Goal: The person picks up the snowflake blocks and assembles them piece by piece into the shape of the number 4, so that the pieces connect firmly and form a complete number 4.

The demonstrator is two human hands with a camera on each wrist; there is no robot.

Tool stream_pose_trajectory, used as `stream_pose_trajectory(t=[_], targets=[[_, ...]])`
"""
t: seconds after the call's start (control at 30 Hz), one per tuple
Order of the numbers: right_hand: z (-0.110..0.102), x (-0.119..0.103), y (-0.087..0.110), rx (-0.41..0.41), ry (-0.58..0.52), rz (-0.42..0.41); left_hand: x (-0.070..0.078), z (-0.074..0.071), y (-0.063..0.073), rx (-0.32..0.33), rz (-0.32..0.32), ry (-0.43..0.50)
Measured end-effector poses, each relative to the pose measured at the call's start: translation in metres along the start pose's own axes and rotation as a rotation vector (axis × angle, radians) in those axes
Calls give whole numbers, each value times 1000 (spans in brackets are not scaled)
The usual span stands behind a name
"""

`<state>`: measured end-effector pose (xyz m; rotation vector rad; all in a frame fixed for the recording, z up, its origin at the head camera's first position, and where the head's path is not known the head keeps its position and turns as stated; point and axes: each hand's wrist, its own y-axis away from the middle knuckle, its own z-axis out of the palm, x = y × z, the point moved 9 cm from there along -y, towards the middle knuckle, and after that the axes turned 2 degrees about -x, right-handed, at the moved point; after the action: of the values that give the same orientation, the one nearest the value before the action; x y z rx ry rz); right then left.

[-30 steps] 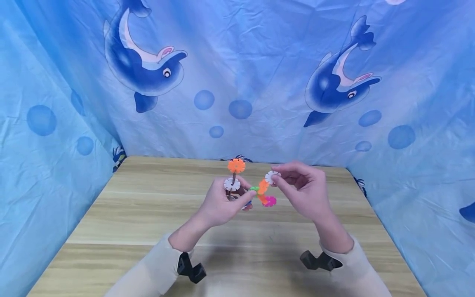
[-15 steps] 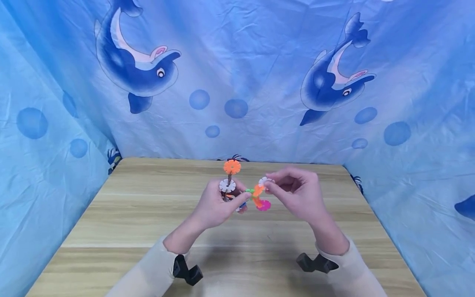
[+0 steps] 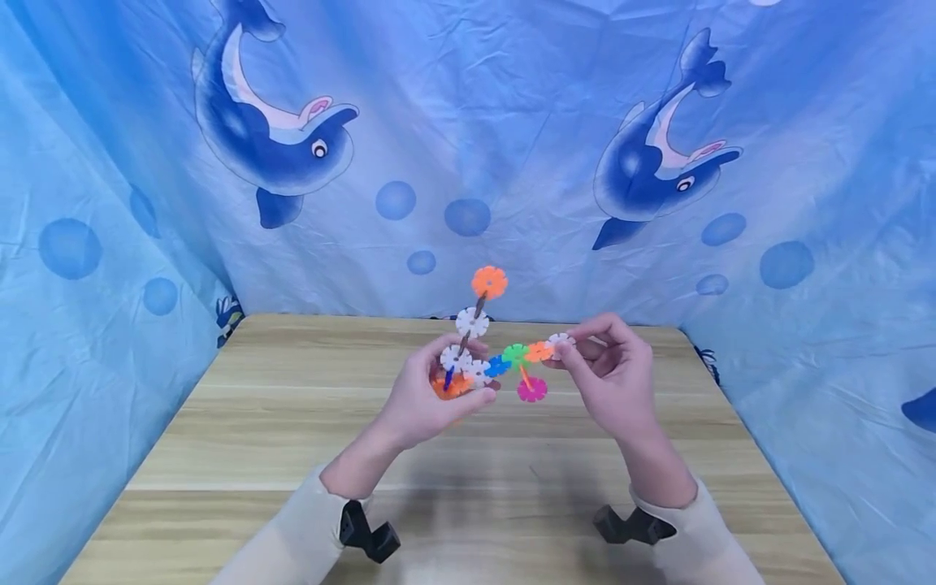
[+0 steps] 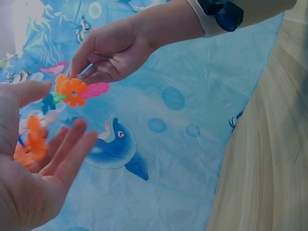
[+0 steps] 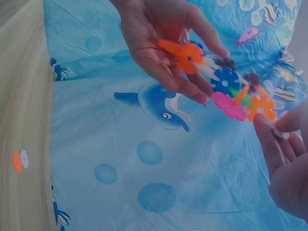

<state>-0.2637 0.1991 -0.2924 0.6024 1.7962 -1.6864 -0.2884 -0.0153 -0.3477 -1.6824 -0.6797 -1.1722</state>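
Observation:
A chain of interlocking snowflake discs [image 3: 517, 355] hangs between the hands above the table. My right hand [image 3: 617, 370] pinches the white disc [image 3: 561, 344] at its right end between thumb and fingertips. Beside that disc come orange, green and blue ones, with a pink disc [image 3: 532, 390] hanging below. White discs and an orange disc [image 3: 489, 282] rise from the left part. Around the lower left discs my left hand [image 3: 424, 398] is spread, its fingers nearly straight in the left wrist view; an orange cluster [image 4: 31, 144] lies between thumb and fingers there.
The wooden table [image 3: 292, 455] lies beneath both hands. Blue dolphin-print cloth [image 3: 526, 162] surrounds it at the back and sides. In the right wrist view, an orange disc [image 5: 17, 161] and a white disc [image 5: 24, 159] lie on the table.
The disc chain has turned and risen, so more of its discs face the head camera. My left fingers have loosened around it. The right hand, still pinching the white disc, moved slightly right.

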Motion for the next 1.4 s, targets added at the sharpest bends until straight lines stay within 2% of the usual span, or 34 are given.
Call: stream_pose_trajectory(t=[0.1,0.13,0.23,0.33,0.4,0.53,0.63,0.77,0.93,1.13,1.27,1.4], targets=[[-1,3,1,28,-48,20,-2,-6,-1,64,-30,53],[0,4,2,33,-56,27,-3,-7,-2,79,-42,101],[3,6,4,40,-76,46,-9,-7,-3,106,-81,333],[5,8,5,54,-61,67,-11,-4,-4,109,-69,510],[7,9,5,65,-62,77,-9,1,-6,95,-37,543],[13,12,7,69,-79,92,-10,10,-8,92,-8,528],[17,13,8,64,-91,87,-11,12,-9,135,-7,469],[20,16,9,71,-113,94,-12,9,-9,185,3,411],[26,22,11,48,-131,122,-17,4,-6,240,-10,418],[27,25,11,21,-118,115,-13,-1,-4,265,31,362],[29,33,12,-43,-107,125,-10,-6,-4,258,37,325],[38,54,11,-167,-81,190,-6,-14,-2,281,35,314]])
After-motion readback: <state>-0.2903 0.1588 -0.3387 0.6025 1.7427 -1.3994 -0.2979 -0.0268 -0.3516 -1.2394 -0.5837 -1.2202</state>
